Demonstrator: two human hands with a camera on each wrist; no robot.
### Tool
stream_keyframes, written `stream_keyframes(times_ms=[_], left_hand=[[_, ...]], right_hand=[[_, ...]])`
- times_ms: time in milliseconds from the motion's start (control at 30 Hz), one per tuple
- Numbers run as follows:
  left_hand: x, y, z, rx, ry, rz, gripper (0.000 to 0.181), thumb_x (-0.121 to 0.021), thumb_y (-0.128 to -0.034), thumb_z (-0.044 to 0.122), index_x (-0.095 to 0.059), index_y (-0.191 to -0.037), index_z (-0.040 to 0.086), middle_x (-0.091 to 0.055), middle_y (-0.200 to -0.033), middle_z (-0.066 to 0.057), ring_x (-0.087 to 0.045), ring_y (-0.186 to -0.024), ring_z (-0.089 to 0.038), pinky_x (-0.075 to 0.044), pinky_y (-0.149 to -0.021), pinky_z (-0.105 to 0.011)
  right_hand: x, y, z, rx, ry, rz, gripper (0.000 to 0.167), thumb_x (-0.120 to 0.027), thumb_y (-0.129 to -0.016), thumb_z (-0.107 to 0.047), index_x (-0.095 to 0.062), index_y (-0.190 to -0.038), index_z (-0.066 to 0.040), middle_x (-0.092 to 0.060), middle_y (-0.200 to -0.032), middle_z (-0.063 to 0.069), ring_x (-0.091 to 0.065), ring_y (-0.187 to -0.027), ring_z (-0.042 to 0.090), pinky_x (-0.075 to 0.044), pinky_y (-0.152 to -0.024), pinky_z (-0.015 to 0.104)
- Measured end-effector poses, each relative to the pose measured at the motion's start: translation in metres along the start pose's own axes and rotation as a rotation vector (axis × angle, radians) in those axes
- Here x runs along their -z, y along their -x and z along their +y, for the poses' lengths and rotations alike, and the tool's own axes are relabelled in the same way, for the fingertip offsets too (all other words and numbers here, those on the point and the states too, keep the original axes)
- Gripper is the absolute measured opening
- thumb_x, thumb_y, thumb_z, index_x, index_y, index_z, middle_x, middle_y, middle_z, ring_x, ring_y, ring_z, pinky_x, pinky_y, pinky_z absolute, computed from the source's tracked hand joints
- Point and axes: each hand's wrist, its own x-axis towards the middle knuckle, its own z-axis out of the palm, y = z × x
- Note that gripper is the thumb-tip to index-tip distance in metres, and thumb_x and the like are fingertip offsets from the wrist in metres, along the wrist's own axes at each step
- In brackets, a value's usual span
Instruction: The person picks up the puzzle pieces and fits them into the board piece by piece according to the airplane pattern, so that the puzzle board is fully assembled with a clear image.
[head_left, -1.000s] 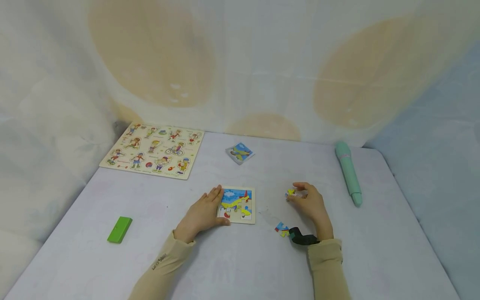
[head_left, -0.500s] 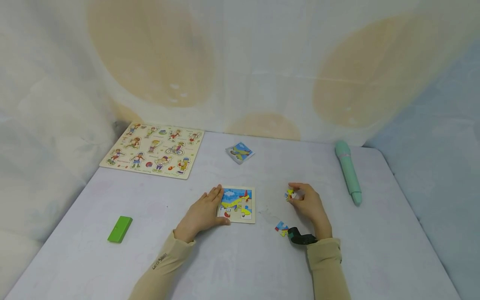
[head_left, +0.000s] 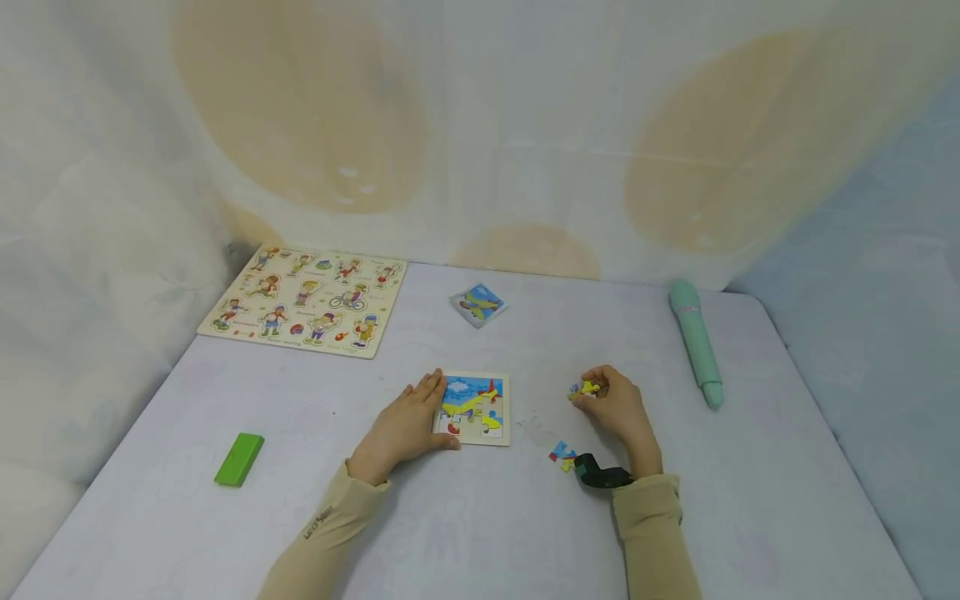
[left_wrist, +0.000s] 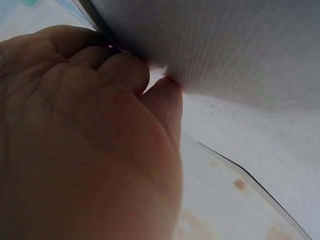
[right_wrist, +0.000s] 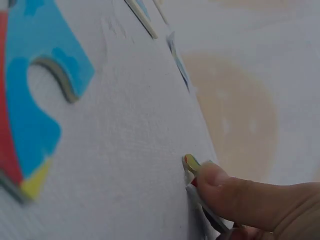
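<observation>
A small square jigsaw puzzle (head_left: 496, 408) in a pale wooden tray lies mid-table, its picture a yellow aeroplane on blue with some bare gaps. My left hand (head_left: 406, 431) rests against its left side, fingers stretched along the edge and thumb at the lower edge. To the right, my right hand (head_left: 619, 410) pinches a yellow, partly red jigsaw piece (head_left: 591, 388) between thumb and fingers. The right wrist view shows the thumb (right_wrist: 214, 175) pressed on it, the piece mostly hidden. Beside that wrist lies a loose blue, red and yellow piece (head_left: 562, 453).
A picture card (head_left: 480, 305) with an aeroplane lies behind the tray. At the back left is a larger wooden board (head_left: 303, 302) with sports figures. A green block (head_left: 239, 459) lies left, and a mint-green microphone-shaped stick (head_left: 696, 343) lies right.
The piece in my right hand has turned between the fingers, its yellow part now pointing right. That hand has shifted slightly left overall. My left hand and the tray have stayed in place.
</observation>
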Motion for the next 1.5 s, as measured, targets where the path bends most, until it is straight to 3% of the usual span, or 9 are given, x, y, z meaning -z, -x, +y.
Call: stream_keyframes(times_ms=[200, 367, 433, 733, 1000, 1267, 1500], left_hand=[[0.000, 0.000, 0.000, 0.009, 0.010, -0.007, 0.103, -0.076, -0.0763, 0.050, -0.027, -0.151, -0.001, -0.022, -0.161, -0.015, -0.023, -0.149, -0.031, -0.024, -0.121, -0.048], [0.001, 0.000, 0.000, 0.014, 0.016, -0.012, 0.103, -0.076, -0.0766, 0.050, -0.027, -0.151, -0.001, -0.022, -0.161, -0.015, -0.022, -0.149, -0.031, -0.023, -0.121, -0.048], [0.001, 0.000, 0.001, 0.013, 0.016, -0.011, 0.103, -0.076, -0.0764, 0.050, -0.027, -0.151, -0.001, -0.022, -0.161, -0.015, -0.023, -0.149, -0.031, -0.023, -0.121, -0.048], [0.002, 0.000, 0.002, 0.014, 0.020, -0.013, 0.103, -0.077, -0.0762, 0.050, -0.027, -0.151, -0.001, -0.022, -0.161, -0.015, -0.023, -0.149, -0.031, -0.023, -0.121, -0.048], [0.002, 0.000, 0.001, 0.010, 0.018, -0.007, 0.103, -0.076, -0.0771, 0.051, -0.027, -0.151, -0.001, -0.022, -0.161, -0.015, -0.023, -0.149, -0.031, -0.024, -0.121, -0.049], [0.001, 0.002, 0.000, 0.004, 0.017, 0.005, 0.103, -0.075, -0.0770, 0.052, -0.028, -0.151, -0.002, -0.023, -0.160, -0.016, -0.025, -0.148, -0.031, -0.025, -0.120, -0.049], [0.001, 0.002, -0.001, -0.008, 0.010, 0.006, 0.101, -0.074, -0.0784, 0.052, -0.027, -0.151, -0.002, -0.022, -0.161, -0.016, -0.024, -0.148, -0.032, -0.025, -0.120, -0.050]], right_hand=[[-0.007, -0.002, -0.004, -0.015, -0.177, 0.009, 0.022, -0.065, -0.091, -0.010, -0.062, -0.109, 0.003, -0.070, -0.082, 0.014, -0.061, -0.059, 0.009, -0.051, -0.054, 0.020], [-0.020, -0.003, -0.015, 0.010, -0.342, -0.102, 0.025, -0.060, -0.094, -0.007, -0.060, -0.115, 0.007, -0.072, -0.076, 0.013, -0.065, -0.059, 0.007, -0.054, -0.057, 0.019], [-0.026, -0.002, -0.021, 0.036, -0.362, -0.145, 0.027, -0.060, -0.094, -0.007, -0.060, -0.117, 0.008, -0.073, -0.078, 0.013, -0.064, -0.060, 0.007, -0.054, -0.057, 0.019], [-0.054, 0.005, -0.048, 0.105, -0.336, -0.210, 0.016, -0.067, -0.091, -0.014, -0.069, -0.099, 0.000, -0.074, -0.092, 0.012, -0.061, -0.074, 0.009, -0.047, -0.064, 0.020], [-0.077, 0.017, -0.071, 0.139, -0.331, -0.231, 0.012, -0.073, -0.086, -0.012, -0.066, -0.083, -0.002, -0.070, -0.078, 0.005, -0.053, -0.064, 0.010, -0.039, -0.054, 0.017], [-0.093, 0.025, -0.079, 0.183, -0.271, -0.211, 0.012, -0.075, -0.084, -0.014, -0.067, -0.082, -0.005, -0.070, -0.076, 0.004, -0.053, -0.061, 0.007, -0.039, -0.051, 0.016], [-0.098, 0.025, -0.078, 0.171, -0.259, -0.200, 0.012, -0.076, -0.083, -0.015, -0.067, -0.080, -0.007, -0.069, -0.075, 0.002, -0.053, -0.062, 0.007, -0.040, -0.053, 0.016]])
